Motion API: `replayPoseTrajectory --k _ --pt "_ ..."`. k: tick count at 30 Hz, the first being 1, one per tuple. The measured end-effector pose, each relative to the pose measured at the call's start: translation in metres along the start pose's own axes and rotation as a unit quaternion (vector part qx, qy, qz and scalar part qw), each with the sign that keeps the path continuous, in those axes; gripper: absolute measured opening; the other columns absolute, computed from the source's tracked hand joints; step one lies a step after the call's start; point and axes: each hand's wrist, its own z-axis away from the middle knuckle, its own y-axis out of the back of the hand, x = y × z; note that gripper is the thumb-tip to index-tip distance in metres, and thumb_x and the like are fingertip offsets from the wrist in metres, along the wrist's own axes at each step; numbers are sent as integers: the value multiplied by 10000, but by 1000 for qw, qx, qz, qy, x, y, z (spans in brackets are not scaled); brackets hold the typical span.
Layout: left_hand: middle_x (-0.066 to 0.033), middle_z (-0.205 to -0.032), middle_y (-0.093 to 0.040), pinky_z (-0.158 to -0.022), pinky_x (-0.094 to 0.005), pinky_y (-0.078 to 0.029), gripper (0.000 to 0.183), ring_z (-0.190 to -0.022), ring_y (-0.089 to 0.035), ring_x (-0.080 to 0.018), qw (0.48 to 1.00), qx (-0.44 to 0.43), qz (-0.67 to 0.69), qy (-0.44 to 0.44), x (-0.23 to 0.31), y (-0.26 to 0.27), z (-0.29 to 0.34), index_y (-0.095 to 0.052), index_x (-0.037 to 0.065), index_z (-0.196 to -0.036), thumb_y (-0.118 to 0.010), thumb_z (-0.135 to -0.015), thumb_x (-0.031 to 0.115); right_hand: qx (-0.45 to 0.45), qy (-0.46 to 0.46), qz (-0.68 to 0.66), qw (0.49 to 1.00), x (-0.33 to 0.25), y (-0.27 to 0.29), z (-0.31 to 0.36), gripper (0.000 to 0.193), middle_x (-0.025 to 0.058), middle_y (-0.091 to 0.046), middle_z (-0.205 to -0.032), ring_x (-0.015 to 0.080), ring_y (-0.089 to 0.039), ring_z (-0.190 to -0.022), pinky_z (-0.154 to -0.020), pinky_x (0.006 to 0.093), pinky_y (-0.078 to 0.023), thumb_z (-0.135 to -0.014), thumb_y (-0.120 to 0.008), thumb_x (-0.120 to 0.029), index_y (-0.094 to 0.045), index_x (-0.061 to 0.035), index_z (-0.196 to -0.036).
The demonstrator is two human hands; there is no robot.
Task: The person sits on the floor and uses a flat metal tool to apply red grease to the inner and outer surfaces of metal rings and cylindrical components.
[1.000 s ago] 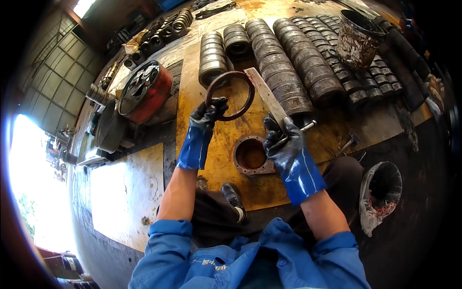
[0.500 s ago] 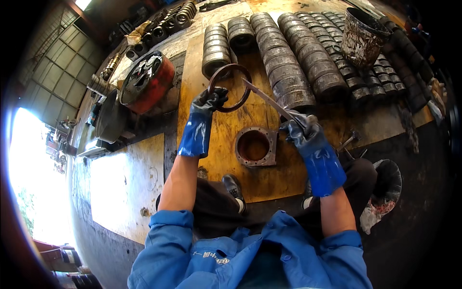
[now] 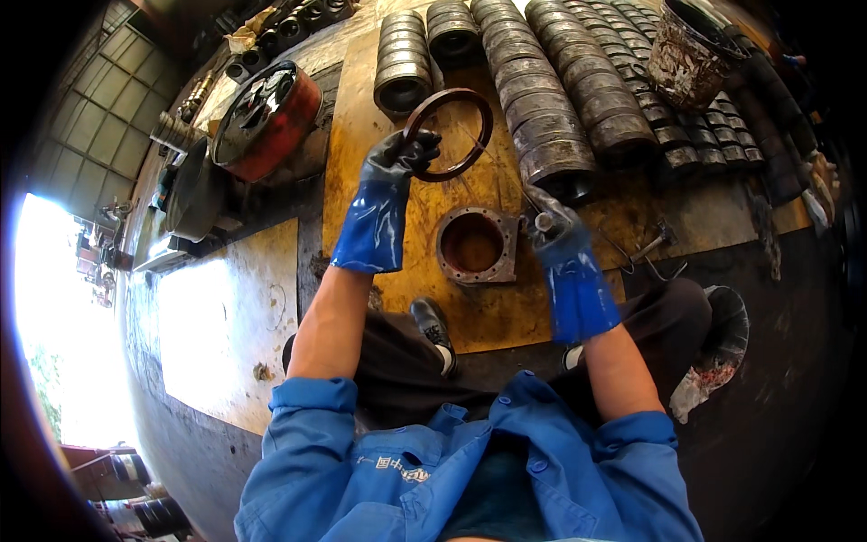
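Note:
My left hand (image 3: 397, 155), in a grey and blue rubber glove, is closed on the left side of a dark brown metal ring (image 3: 486, 131) and holds it up in the air. My right hand (image 3: 558, 233), gloved the same way, grips a long, thin, flat metal tool (image 3: 533, 200), perhaps a file. Motion blurs the tool's far part, which points up-left toward the ring; whether it touches is unclear. Below and between my hands, a round flanged metal housing (image 3: 503, 264) with bolt holes and an open centre sits on the yellowish board.
Rows of stacked metal cylinders (image 3: 542, 117) lie beyond my hands, with a smeared bucket (image 3: 686, 59) at far right. A red drum (image 3: 293, 117) stands left. By my right knee are metal hand tools (image 3: 650, 246) and a lined bin (image 3: 730, 321). My shoe (image 3: 430, 322) rests near the board's edge.
The ring has moved slightly right and up, turning a little in my left hand. My right hand has come down and left, and the tool now shows nearly edge-on. The head view has shifted.

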Motion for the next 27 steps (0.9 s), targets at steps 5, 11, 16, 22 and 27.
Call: replayPoseTrajectory --k 5,11,16,22,27 --pt "-146 -1075 -663 -784 -337 -530 216 -922 -661 -235 998 50 26 -35 -21 5 -7 -603 -19 -1115 -543 -926 67 -54 -365 -363 856 -5 -50 31 272 141 -686 -912 163 -652 -696 -598 270 -540 -920 -560 -187 -596 10 -1105" --pt "-129 -971 -682 -632 -269 -508 163 -788 -654 -181 989 141 51 8 6 10 -29 -637 -5 -1035 -535 -911 20 55 -384 -559 733 79 -44 38 256 11 -562 -736 62 -534 -573 -495 240 -470 -870 -571 4 -556 46 -1122" --pt "-103 -960 -688 -661 -263 -496 185 -794 -647 -163 992 108 -56 23 10 39 -4 -641 -3 -1042 -525 -897 2 -33 -261 -168 950 -29 21 -24 222 19 -614 -786 103 -590 -664 -579 253 -489 -897 -563 -112 -614 8 -1077" --pt "-57 -935 -675 -733 -247 -491 239 -814 -614 -123 990 53 -121 44 4 27 1 -618 -37 -1092 -501 -884 -48 29 82 141 986 -8 22 -15 348 138 -663 -1012 331 -646 -856 -736 400 -538 -793 -616 -197 -634 -110 -1130" --pt "-53 -876 -662 -683 -219 -487 238 -744 -606 -114 989 23 -143 41 -13 47 -6 -629 -43 -1055 -497 -863 -91 22 70 144 987 -6 19 -11 393 119 -663 -1027 321 -646 -853 -747 409 -539 -751 -621 -165 -630 -126 -1142"
